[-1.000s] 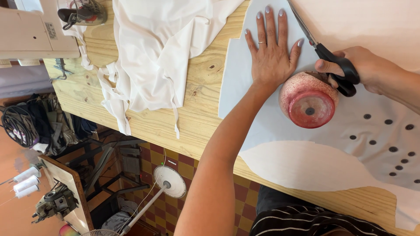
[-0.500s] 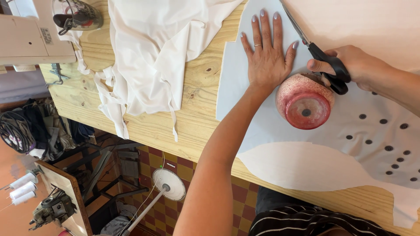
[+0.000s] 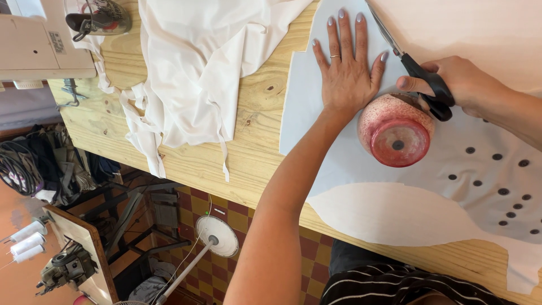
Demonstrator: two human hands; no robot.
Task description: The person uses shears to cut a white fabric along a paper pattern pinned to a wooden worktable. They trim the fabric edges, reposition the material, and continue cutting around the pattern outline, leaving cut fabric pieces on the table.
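Note:
My left hand [image 3: 348,66] lies flat, fingers spread, on a pale grey-white sheet of fabric or pattern paper [image 3: 316,130] spread over the wooden table [image 3: 248,152]. My right hand [image 3: 466,79] grips black-handled scissors [image 3: 415,70], whose blades point away along the sheet's upper edge. A round red-speckled bowl-like weight [image 3: 398,133] sits on the sheet just below both hands. Dark round dots [image 3: 499,189] mark the sheet to the right.
A heap of white cloth [image 3: 197,73] lies on the table's left part. A white sewing machine [image 3: 39,45] stands at the far left, with a dark object [image 3: 99,20] beside it. Below the table are a fan [image 3: 217,237], thread spools [image 3: 25,240] and bags.
The view has shifted slightly. My left hand stays pressed flat on the sheet, and my right hand with the scissors has barely moved.

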